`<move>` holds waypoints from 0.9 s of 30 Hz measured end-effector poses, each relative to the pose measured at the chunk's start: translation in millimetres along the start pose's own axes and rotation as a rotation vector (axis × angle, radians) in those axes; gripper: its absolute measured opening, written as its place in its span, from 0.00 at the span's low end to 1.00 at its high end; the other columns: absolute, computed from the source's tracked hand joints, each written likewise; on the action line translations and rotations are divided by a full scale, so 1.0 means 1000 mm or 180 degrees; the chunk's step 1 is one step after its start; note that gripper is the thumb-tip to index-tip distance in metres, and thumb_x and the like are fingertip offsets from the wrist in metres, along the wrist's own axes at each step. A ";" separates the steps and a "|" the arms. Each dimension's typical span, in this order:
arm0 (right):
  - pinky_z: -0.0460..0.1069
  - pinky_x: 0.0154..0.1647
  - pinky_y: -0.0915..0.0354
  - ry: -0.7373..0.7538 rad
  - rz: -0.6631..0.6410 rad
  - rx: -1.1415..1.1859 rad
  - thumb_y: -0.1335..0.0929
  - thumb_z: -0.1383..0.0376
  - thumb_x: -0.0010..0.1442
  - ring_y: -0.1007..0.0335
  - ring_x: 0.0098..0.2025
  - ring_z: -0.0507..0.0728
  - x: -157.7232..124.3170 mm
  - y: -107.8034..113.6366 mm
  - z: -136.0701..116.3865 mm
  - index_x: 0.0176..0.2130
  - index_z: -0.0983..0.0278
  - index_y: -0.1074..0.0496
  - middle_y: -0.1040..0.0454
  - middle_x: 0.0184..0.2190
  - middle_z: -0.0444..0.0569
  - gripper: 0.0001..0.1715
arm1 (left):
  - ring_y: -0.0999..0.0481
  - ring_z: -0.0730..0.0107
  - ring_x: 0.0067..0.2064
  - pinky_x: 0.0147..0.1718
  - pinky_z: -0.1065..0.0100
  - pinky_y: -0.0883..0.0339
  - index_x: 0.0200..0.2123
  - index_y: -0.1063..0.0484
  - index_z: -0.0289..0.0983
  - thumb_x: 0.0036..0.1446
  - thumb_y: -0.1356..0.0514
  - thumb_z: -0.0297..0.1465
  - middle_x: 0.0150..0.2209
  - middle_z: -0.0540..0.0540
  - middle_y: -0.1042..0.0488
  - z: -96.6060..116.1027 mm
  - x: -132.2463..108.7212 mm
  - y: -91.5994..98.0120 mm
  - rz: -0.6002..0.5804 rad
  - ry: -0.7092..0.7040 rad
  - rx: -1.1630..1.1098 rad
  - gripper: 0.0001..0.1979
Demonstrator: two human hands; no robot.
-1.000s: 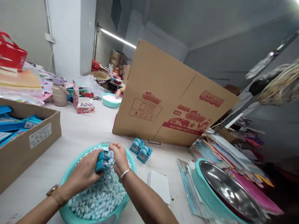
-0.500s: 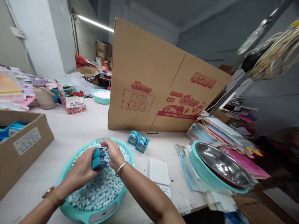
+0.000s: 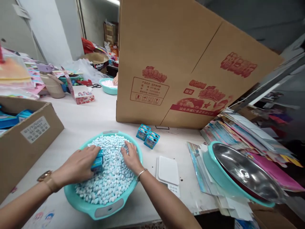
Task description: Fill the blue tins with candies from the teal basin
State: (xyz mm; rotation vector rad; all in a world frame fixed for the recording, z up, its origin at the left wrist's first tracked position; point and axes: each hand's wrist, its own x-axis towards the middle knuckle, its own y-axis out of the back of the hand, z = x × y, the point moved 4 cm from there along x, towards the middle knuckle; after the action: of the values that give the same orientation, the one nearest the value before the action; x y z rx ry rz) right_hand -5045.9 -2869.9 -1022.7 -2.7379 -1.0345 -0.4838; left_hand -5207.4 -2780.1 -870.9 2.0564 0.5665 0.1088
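Observation:
A teal basin in front of me is heaped with small white and pale blue candies. My left hand grips a small blue box pushed down into the candies. My right hand lies flat on the candies, fingers spread, holding nothing. Two more small blue boxes stand on the table just beyond the basin.
A large upright cardboard box rises behind the basin. An open carton with blue packs sits left. A white scale lies right of the basin, beside a steel bowl on stacked printed sheets. Another person's hand is at a far teal bowl.
My left hand has pushed the blue box down into the candies. My right hand has left the box and now rests flat on the candies. The view has tilted down and closer.

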 end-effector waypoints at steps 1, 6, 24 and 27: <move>0.59 0.75 0.51 0.0007 -0.0008 0.0089 0.36 0.55 0.71 0.43 0.71 0.68 0.002 -0.006 0.004 0.71 0.78 0.36 0.35 0.68 0.65 0.39 | 0.34 0.40 0.64 0.56 0.47 0.36 0.63 0.35 0.33 0.54 0.42 0.28 0.65 0.32 0.37 0.008 0.004 0.001 -0.0046 -0.0001 0.0043 0.32; 0.55 0.65 0.39 -0.0359 0.0411 0.1441 0.34 0.47 0.64 0.30 0.57 0.63 0.012 -0.043 0.003 0.51 0.71 0.23 0.23 0.51 0.57 0.32 | 0.30 0.43 0.57 0.50 0.47 0.35 0.52 0.32 0.33 0.53 0.43 0.24 0.53 0.37 0.31 0.042 0.017 0.011 0.0191 0.0002 0.0035 0.21; 0.47 0.38 0.38 -0.0625 0.0432 0.3103 0.24 0.58 0.39 0.34 0.31 0.51 0.030 -0.025 -0.097 0.30 0.69 0.26 0.27 0.27 0.44 0.20 | 0.31 0.41 0.64 0.64 0.42 0.38 0.62 0.40 0.30 0.45 0.39 0.45 0.61 0.30 0.32 0.026 -0.003 -0.006 0.2080 0.0454 -0.2757 0.42; 0.47 0.38 0.38 -0.0567 0.0352 0.3128 0.24 0.58 0.40 0.34 0.32 0.52 0.029 -0.025 -0.099 0.29 0.68 0.26 0.27 0.27 0.46 0.19 | 0.31 0.41 0.62 0.62 0.42 0.37 0.61 0.40 0.30 0.46 0.40 0.44 0.59 0.30 0.32 0.023 -0.005 -0.006 0.2083 0.0328 -0.2782 0.41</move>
State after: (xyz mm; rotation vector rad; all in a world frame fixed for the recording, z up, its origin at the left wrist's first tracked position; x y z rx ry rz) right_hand -5065.7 -2861.0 -919.0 -1.9368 -0.8258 0.2535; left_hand -5206.9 -2797.9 -887.0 1.2954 -0.1296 0.7157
